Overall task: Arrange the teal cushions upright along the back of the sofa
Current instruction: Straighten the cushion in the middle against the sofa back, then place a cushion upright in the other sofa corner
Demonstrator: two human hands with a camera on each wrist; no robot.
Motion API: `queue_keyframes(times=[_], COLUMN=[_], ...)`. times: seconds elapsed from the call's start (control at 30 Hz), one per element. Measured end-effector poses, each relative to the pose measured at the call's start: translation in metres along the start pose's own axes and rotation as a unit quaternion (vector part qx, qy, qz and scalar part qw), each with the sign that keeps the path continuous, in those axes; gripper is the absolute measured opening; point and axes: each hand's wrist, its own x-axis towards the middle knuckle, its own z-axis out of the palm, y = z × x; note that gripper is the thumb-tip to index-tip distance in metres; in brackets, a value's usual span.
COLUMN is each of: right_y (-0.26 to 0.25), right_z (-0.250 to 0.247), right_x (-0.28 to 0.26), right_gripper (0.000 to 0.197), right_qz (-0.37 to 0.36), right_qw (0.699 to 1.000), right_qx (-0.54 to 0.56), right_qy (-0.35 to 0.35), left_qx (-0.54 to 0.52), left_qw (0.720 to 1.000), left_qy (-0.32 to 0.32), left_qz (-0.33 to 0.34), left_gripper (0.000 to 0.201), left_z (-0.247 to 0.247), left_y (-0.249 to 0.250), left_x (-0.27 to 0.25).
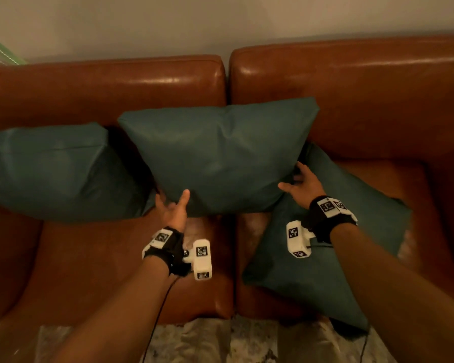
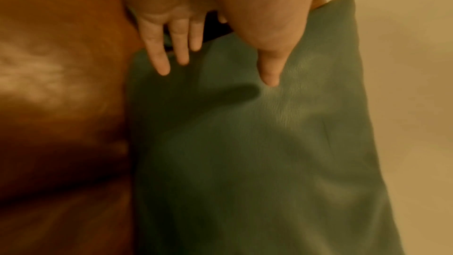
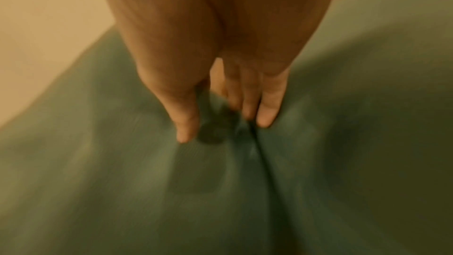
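I'm looking down into a home living room. A brown leather sofa (image 1: 351, 82) with two padded back sections fills most of my view, its back pushed against a plain pale wall (image 1: 220, 22) at twelve o'clock. Three teal cushions (image 1: 215, 158) sit on it, one at nine o'clock, one in the middle, one lying at four o'clock. At six o'clock, a pale patterned rug or floor covering (image 1: 220, 341) shows below the seat edge; I can't tell which. The light is warm and dim, like household lamps.
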Motion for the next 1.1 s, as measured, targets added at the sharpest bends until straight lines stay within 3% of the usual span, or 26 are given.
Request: queue_keyframes(times=[0.1, 0.17, 0.2, 0.3, 0.33, 0.4, 0.43, 0.5, 0.63, 0.77, 0.93, 1.03, 1.1], right_y=[0.015, 0.023, 0.027, 0.042, 0.048, 0.060, 0.067, 0.080, 0.094, 0.110, 0.123, 0.145, 0.161], right_z=[-0.033, -0.060, -0.073, -0.107, -0.117, -0.134, -0.141, -0.154, -0.178, -0.216, -0.268, -0.298, -0.313], right_x=[0.001, 0.005, 0.008, 0.018, 0.022, 0.030, 0.033, 0.033, 0.022, 0.023, -0.008, -0.021, -0.027], right_gripper=[0.044, 0.040, 0.043, 0.063, 0.073, 0.093, 0.102, 0.109, 0.102, 0.111, 0.048, 0.046, 0.054], right_qz=[-0.012, -0.024, -0.038, -0.050, -0.044, -0.013, 0.011, 0.032, 0.043, 0.058, 0.043, 0.008, 0.018], right_qw=[0.997, 0.994, 0.991, 0.980, 0.979, 0.976, 0.977, 0.976, 0.969, 0.972, 0.990, 0.991, 0.986], right_qx=[-0.059, -0.087, -0.111, -0.188, -0.201, -0.212, -0.204, -0.190, -0.200, -0.179, 0.037, 0.109, 0.158], right_qy=[0.038, 0.061, 0.062, 0.025, 0.006, -0.042, -0.064, -0.096, -0.138, -0.140, -0.131, -0.083, -0.053], left_qx=[0.068, 0.142, 0.141, 0.101, 0.080, 0.033, -0.005, -0.063, -0.079, -0.076, -0.050, -0.042, -0.030], left_qw=[0.996, 0.982, 0.978, 0.971, 0.966, 0.962, 0.963, 0.961, 0.969, 0.973, 0.988, 0.996, 0.997], left_qy=[0.020, 0.011, 0.007, -0.030, -0.050, -0.026, -0.009, -0.003, -0.008, -0.010, -0.026, -0.048, -0.066], left_qz=[-0.053, -0.126, -0.154, -0.214, -0.241, -0.268, -0.271, -0.271, -0.235, -0.216, -0.145, -0.055, -0.015], left_gripper=[0.084, 0.090, 0.087, 0.053, 0.062, 0.093, 0.087, 0.062, 0.058, 0.014, 0.045, 0.083, 0.092], left_z=[-0.014, -0.010, 0.003, 0.040, 0.052, 0.071, 0.081, 0.099, 0.128, 0.142, 0.168, 0.189, 0.205], left_y=[-0.107, -0.157, -0.147, -0.149, -0.156, -0.175, -0.179, -0.185, -0.181, -0.165, -0.141, -0.122, -0.109], left_x=[0.024, 0.001, -0.045, -0.136, -0.155, -0.175, -0.184, -0.196, -0.211, -0.232, -0.234, -0.229, -0.226])
